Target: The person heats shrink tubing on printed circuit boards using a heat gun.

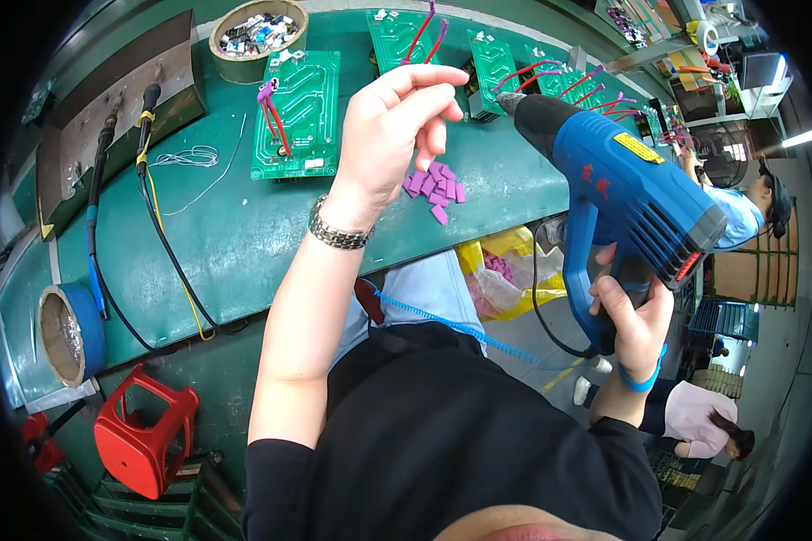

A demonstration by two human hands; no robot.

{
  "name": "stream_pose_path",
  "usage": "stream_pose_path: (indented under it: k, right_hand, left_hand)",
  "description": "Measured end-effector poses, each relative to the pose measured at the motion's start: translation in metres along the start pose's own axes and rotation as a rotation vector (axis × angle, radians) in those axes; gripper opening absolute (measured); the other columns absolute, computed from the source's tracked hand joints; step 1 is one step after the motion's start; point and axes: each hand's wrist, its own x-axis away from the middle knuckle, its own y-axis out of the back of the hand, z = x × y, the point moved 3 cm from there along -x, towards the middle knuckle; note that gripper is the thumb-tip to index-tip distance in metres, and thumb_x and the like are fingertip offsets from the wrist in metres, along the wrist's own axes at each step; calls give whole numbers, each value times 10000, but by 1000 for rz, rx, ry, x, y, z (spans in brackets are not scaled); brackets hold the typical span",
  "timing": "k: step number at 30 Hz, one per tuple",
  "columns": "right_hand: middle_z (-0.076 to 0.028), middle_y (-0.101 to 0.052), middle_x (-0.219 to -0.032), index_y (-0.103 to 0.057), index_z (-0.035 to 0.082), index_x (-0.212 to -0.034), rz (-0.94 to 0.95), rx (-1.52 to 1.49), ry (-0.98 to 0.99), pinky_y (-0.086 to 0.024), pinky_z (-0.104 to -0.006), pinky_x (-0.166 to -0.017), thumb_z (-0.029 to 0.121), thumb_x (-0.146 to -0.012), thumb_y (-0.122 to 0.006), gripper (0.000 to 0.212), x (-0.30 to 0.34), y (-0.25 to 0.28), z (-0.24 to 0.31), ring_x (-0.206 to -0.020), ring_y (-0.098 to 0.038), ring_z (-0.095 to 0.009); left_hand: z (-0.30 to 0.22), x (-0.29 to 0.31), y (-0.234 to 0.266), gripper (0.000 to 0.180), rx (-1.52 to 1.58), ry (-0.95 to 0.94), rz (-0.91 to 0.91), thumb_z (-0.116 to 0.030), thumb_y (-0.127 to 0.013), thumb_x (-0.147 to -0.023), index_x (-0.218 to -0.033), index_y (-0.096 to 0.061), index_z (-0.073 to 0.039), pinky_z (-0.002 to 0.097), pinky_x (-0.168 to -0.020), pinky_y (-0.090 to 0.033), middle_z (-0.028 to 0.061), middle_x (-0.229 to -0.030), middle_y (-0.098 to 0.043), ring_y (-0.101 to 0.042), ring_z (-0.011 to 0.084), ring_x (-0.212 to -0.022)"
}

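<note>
From my remote seat I watch a person at a green bench (507, 171) raise a blue heat gun (636, 171) over its right side, the right hand (632, 320) wrapped around the grip, nozzle aimed at the left hand (404, 117) and the nearest boards (487, 63). The left fingers are curled, index and thumb close together; whether they pinch anything, I cannot tell. Nor can I see whether the gun is blowing. If it is, I judge those bare fingertips most at risk: the nozzle sits near them, and a small swing left could burn them. The red wires (525, 69) stand close to the tip too, so lingering heat might scorch their insulation. Loose purple pieces (438, 187), piled by the left wrist, could scatter or warp under a stray blast. Below, the black cable (535, 288) hangs beside a yellow bag (512, 270); a snag there could jerk my view's brightest worry, the nozzle, off line.
</note>
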Motion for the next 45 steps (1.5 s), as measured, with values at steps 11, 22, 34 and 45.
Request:
stream_pose_path:
  k: [11, 22, 34, 45]
  right_hand:
    - [-88, -575, -968, -497, -26, -1113, -29, -121, -7, -483, -233, -543, 22, -794, -636, 351, 5, 9, -29, -695, -572, -124]
    - [-100, -574, -993, -489, -28, -1128, -15, -159, 25, -486, -238, -549, 3, -793, -628, 363, 4, 14, -46, -690, -574, -131]
    - [-111, -570, -968, -475, -48, -1135, -61, -274, 38, -481, -240, -559, -43, -787, -591, 366, 9, 13, -50, -682, -567, -132]
    - [-82, -584, -985, -530, -31, -1088, 168, -424, 69, -456, -241, -631, -67, -769, -601, 329, 2, -9, -47, -733, -543, -103]
  left_hand:
    - [7, -3, -1, 250, -24, 9, -28, -139, -516, -887, -1051, -588, 36, 165, -375, -344, 57, -772, -600, -486, 50, -499]
    - [9, -5, 5, 209, 46, -37, -78, -127, -489, -893, -972, -608, 25, 188, -365, -362, 69, -722, -599, -510, 71, -482]
    - [-34, 39, 2, 202, -71, -181, -64, -153, -477, -918, -862, -562, 21, 184, -355, -333, 107, -719, -591, -493, 93, -450]
    - [-38, 84, 17, 168, -136, -122, -37, -95, -449, -903, -810, -513, 29, 175, -358, -325, 129, -754, -552, -464, 90, -439]
